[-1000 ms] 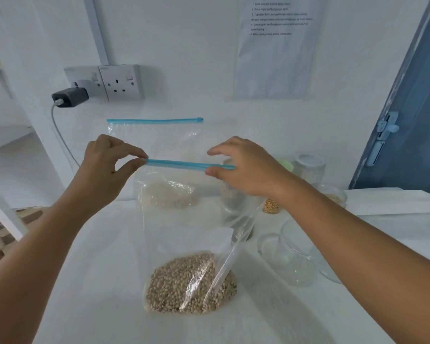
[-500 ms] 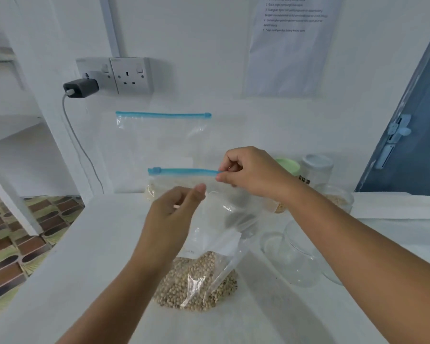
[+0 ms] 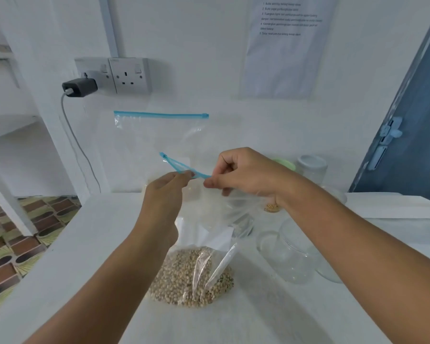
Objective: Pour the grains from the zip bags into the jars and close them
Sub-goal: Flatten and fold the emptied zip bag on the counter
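Observation:
A clear zip bag (image 3: pixel 204 247) stands on the white table (image 3: pixel 90 244), its bottom full of pale beans (image 3: pixel 184 276). Its blue zip strip (image 3: pixel 176 166) is lifted and slanted. My left hand (image 3: pixel 166 192) pinches the strip near its middle. My right hand (image 3: pixel 243 172) pinches the strip's right end, fingers curled. An empty clear jar (image 3: pixel 283 252) lies beside the bag on the right, partly behind my right forearm.
A second zip bag (image 3: pixel 159 135) with a blue strip leans against the wall behind. Jars stand at the back right: a white-lidded jar (image 3: pixel 312 166) and a green-lidded jar (image 3: pixel 284 165), mostly hidden. A charger (image 3: pixel 80 86) sits in the wall socket. The table's left edge drops to tiled floor.
My left hand let go of the strip's left end and moved right to pinch it near my right hand. The strip, level before, now slants up to the left.

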